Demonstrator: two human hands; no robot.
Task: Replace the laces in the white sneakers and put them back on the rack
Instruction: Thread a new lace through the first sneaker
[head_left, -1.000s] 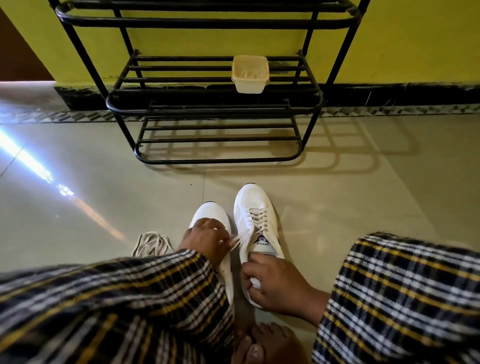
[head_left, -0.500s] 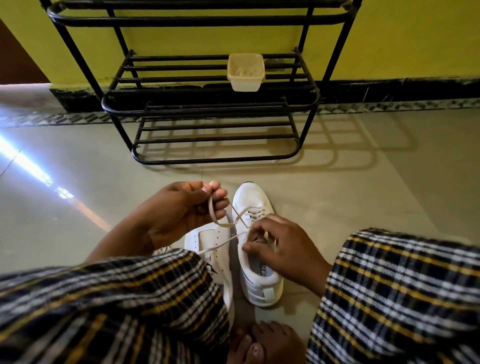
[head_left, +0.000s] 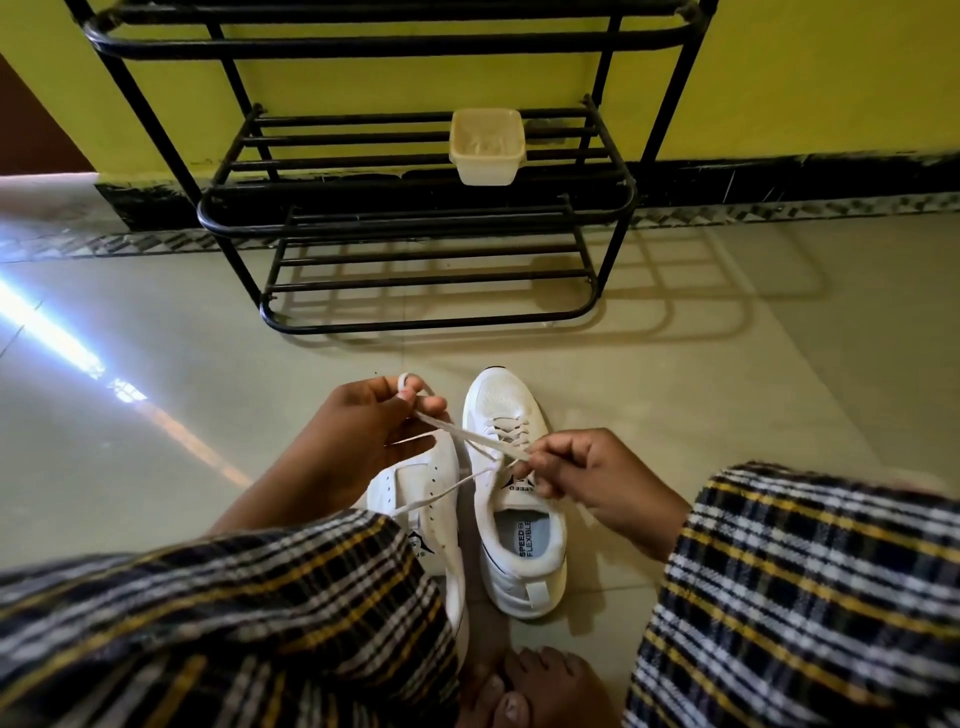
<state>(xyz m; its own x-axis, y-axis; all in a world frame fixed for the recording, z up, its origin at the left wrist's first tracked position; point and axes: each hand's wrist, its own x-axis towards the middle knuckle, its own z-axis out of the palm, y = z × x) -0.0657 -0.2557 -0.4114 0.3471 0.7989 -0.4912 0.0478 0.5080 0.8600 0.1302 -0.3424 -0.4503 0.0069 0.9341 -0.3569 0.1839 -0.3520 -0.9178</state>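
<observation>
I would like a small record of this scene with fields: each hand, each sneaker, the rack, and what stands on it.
left hand: raised, pinches a loop of the lace
right hand: pinches the lace over the tongue
right sneaker: on the floor, laced, lace ends untied
left sneaker: beside it, partly hidden by a knee; lacing cannot be seen
rack: black metal, against a yellow wall, no shoes on it
container: beige plastic, on the middle shelf

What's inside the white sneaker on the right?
The right sneaker shows only an insole printed SPEED FLEXIBLE through its opening. Its toe interior is hidden under the tongue and laces.
</observation>
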